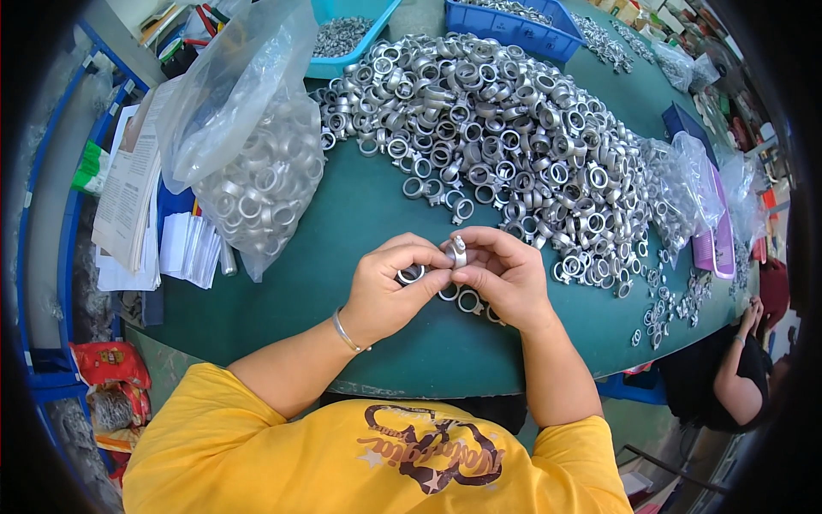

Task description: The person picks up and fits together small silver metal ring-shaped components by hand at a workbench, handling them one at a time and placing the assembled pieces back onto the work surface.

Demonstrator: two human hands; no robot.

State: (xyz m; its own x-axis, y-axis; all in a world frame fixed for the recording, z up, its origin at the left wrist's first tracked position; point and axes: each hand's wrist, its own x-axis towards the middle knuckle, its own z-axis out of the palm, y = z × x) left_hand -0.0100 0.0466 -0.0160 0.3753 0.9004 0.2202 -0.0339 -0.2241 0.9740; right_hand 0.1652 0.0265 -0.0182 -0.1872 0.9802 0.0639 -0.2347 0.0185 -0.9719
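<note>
Between the fingertips of both hands is a small silver metal ring clamp [458, 252], held upright with its lug at the top. My left hand [390, 278] pinches it from the left and has another metal ring [411, 274] tucked at its curled fingers. From the right, my right hand [505, 278] grips the same clamp with thumb and fingers. Just below the hands, a few loose rings [469, 301] lie on the green table [368, 343], partly hidden by the hands. Beyond them spreads a large heap of similar metal rings [514, 120].
A clear plastic bag of rings [265, 180] stands at the left, beside papers [128, 188] and white slips [190, 248]. Teal [351, 64] and blue bins [514, 26] of small parts sit behind the heap. A purple basket [715, 244] is at the right, near another person [728, 377].
</note>
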